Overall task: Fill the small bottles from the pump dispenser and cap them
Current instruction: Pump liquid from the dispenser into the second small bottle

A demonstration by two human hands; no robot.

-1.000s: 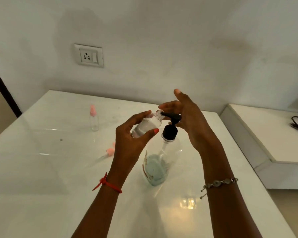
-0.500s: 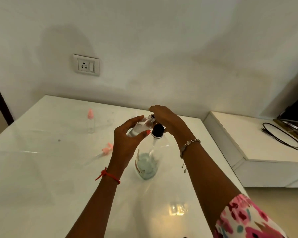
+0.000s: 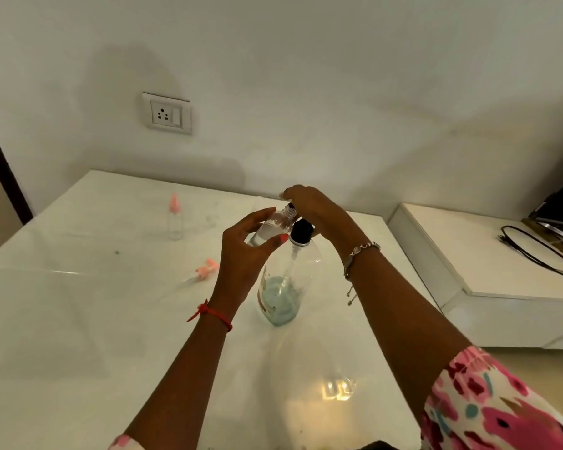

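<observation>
A clear pump dispenser (image 3: 285, 287) with a black collar and a little pale blue liquid at its bottom stands mid-table. My left hand (image 3: 246, 254) holds a small clear bottle (image 3: 272, 227) tilted, its open mouth up against the pump's spout. My right hand (image 3: 312, 206) lies palm down over the pump head, which it hides. A second small bottle (image 3: 175, 219) with a pink cap stands upright at the far left. A loose pink spray cap (image 3: 205, 271) lies on the table left of my left wrist.
The white glossy table (image 3: 78, 319) meets the wall behind. A lower white ledge (image 3: 488, 264) at the right carries a black cable (image 3: 540, 251). A wall socket (image 3: 167, 113) is above the table.
My right hand came down from beside the pump onto its head and stays pressed there. The small bottle stays at the spout. The camera shifted back and to the right.
</observation>
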